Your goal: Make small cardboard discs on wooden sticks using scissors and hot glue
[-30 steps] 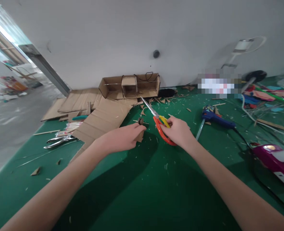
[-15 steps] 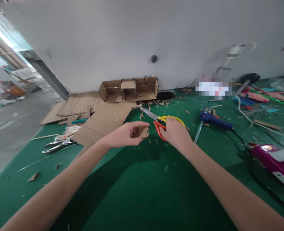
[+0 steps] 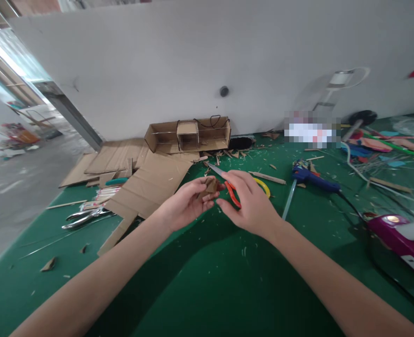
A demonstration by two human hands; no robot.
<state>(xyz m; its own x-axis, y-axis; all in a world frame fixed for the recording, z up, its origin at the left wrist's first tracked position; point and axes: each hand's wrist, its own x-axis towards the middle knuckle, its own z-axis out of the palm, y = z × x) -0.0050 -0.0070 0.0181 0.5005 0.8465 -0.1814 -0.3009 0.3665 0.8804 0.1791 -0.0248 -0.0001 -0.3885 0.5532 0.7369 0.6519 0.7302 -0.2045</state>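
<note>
A small folded piece of cardboard [image 3: 212, 186] is held in the fingers of my left hand [image 3: 185, 206], above the middle of the green table. Just to its right, my right hand [image 3: 254, 201] hovers over the scissors, thumb and fingers apart with nothing between them. The scissors [image 3: 265, 187], with one red and one yellow handle, lie on the table, blades pointing to the far left. My right hand hides their pivot and part of the handles. Behind both hands stands a long cardboard box [image 3: 207, 145] with a small raised compartment and black cord.
Flat cardboard sheets [image 3: 154, 182] lie at left, beside metal pliers [image 3: 85, 217]. At right are a blue glue gun [image 3: 314, 179] with a clear glue stick, and a magenta device [image 3: 396, 236] with sockets. A white wall [image 3: 157, 65] rises behind the table; cardboard scraps lie near the box.
My right hand has let go of the scissors, which now lie on the table, and has opened near my left hand. The cardboard piece has turned in my left fingers.
</note>
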